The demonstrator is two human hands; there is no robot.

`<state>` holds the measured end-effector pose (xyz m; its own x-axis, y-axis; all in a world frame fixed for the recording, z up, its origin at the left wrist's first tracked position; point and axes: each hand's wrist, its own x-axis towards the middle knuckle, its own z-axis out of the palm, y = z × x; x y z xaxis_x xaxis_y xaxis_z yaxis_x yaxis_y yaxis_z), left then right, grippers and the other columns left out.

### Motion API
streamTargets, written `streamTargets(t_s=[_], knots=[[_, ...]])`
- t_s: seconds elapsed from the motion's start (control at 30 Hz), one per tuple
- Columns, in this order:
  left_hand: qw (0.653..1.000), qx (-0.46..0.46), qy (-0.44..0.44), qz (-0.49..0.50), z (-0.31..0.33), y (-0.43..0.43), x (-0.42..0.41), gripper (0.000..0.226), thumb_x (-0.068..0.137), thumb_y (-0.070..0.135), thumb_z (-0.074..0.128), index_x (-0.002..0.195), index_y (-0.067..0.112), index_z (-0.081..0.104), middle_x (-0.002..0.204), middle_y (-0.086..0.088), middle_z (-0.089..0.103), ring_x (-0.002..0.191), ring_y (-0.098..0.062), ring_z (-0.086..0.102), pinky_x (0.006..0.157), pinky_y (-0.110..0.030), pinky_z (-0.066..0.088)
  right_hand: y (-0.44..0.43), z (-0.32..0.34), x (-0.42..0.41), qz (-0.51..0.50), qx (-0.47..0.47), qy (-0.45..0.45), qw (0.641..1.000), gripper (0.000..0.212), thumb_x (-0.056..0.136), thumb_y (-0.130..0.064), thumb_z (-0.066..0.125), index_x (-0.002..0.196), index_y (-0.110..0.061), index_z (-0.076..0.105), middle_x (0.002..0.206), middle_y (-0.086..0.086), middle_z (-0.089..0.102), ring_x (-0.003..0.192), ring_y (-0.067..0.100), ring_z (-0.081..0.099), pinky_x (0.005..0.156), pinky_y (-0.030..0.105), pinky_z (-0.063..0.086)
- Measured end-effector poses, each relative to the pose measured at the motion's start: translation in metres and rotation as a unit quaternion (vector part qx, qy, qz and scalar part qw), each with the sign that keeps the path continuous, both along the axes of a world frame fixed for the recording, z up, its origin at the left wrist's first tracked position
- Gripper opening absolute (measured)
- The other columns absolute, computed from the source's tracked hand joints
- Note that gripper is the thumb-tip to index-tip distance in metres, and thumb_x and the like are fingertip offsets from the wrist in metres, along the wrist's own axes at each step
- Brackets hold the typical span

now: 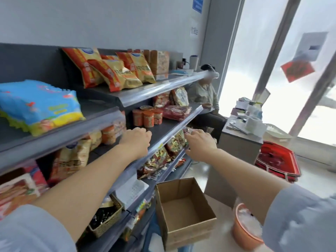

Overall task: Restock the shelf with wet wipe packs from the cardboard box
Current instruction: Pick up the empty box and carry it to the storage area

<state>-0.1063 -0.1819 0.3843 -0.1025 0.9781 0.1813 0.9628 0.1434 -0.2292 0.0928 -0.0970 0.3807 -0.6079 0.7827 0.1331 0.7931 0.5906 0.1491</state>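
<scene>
Wet wipe packs are sitting on the upper shelf, cardboard box empty below.
Left hand is reaching deep, grip unclear; right hand, loose-fingered, is probably straightening stock.

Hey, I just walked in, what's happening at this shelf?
A person is restocking a grey metal store shelf. Their left hand reaches over the middle board, near some orange cup containers; whether it holds anything is hidden. Their right hand reaches, fingers spread, to the front rail by the colourful snack packets. The brown cardboard box below stands open and looks empty. Blue and yellow wet wipe packs lie on the upper left board.
</scene>
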Motion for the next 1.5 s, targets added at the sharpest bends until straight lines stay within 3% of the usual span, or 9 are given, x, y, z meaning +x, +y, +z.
streamTargets(t_s=[0.1,0.4,0.73,0.93,1.07,1.23,1.37,1.5], knots=[[0.999,-0.034,-0.01,0.011,-0.036,0.029,0.014,0.02,0.097,0.024,0.046,0.114,0.015,0.049,0.12,-0.006,0.053,0.115,-0.025,0.049,0.083,-0.037,0.042,0.024,-0.038,0.027,-0.024,-0.041,-0.018,0.999,0.034,0.089,-0.031,0.056,0.119,-0.016,0.053,0.119,0.008,0.053,0.119,0.028,0.045,0.096,0.039,0.039],[0.99,-0.113,-0.078,0.04,-0.143,0.094,0.029,0.022,0.098,0.028,0.046,0.115,0.016,0.051,0.119,-0.005,0.056,0.113,-0.026,0.052,0.085,-0.041,0.048,0.078,-0.14,0.071,-0.078,-0.132,-0.024,0.988,0.05,0.088,-0.044,0.059,0.128,-0.015,0.05,0.127,0.007,0.052,0.127,0.027,0.041,0.101,0.039,0.037],[0.971,-0.196,-0.13,0.037,-0.26,0.153,0.03,0.022,0.1,0.031,0.043,0.116,0.016,0.047,0.122,-0.004,0.05,0.117,-0.024,0.047,0.088,-0.039,0.044,0.116,-0.256,0.084,-0.155,-0.205,-0.01,0.966,0.055,0.089,-0.051,0.053,0.132,-0.018,0.046,0.135,0.006,0.048,0.131,0.026,0.038,0.104,0.038,0.036],[0.962,-0.232,-0.136,0.04,-0.33,0.175,0.024,0.039,0.097,0.035,0.046,0.131,0.016,0.04,0.13,-0.004,0.048,0.124,-0.024,0.043,0.095,-0.038,0.042,0.116,-0.325,0.092,-0.208,-0.258,0.03,0.943,0.059,0.09,-0.054,0.05,0.136,-0.018,0.041,0.136,0.006,0.046,0.129,0.027,0.04,0.103,0.04,0.039],[0.957,-0.237,-0.152,0.069,-0.374,0.186,0.017,0.058,0.095,0.038,0.049,0.143,0.013,0.028,0.148,-0.008,0.033,0.137,-0.026,0.029,0.104,-0.041,0.036,0.113,-0.369,0.098,-0.254,-0.278,0.045,0.926,0.067,0.09,-0.053,0.051,0.143,-0.017,0.03,0.142,0.005,0.04,0.13,0.027,0.038,0.102,0.04,0.039],[0.949,-0.244,-0.164,0.112,-0.412,0.196,0.009,0.079,0.096,0.043,0.047,0.152,0.01,0.002,0.16,-0.011,0.001,0.147,-0.028,0.004,0.114,-0.045,0.022,0.104,-0.413,0.103,-0.302,-0.279,0.068,0.909,0.079,0.093,-0.053,0.047,0.152,-0.016,0.009,0.161,0.007,0.007,0.146,0.025,0.016,0.111,0.038,0.031],[0.944,-0.245,-0.176,0.131,-0.431,0.205,0.003,0.081,0.096,0.042,0.047,0.152,0.008,0.0,0.16,-0.013,0.0,0.146,-0.03,0.005,0.116,-0.046,0.019,0.097,-0.44,0.104,-0.315,-0.275,0.093,0.904,0.084,0.094,-0.051,0.046,0.153,-0.012,0.001,0.161,0.005,0.006,0.147,0.021,0.012,0.114,0.036,0.026],[0.932,-0.254,-0.212,0.145,-0.444,0.209,0.002,0.079,0.096,0.038,0.049,0.152,0.008,0.001,0.159,-0.012,0.002,0.145,-0.032,0.012,0.112,-0.049,0.025,0.089,-0.458,0.103,-0.334,-0.277,0.107,0.894,0.083,0.095,-0.05,0.046,0.153,-0.013,0.001,0.161,0.006,0.009,0.146,0.022,0.016,0.113,0.037,0.028]])
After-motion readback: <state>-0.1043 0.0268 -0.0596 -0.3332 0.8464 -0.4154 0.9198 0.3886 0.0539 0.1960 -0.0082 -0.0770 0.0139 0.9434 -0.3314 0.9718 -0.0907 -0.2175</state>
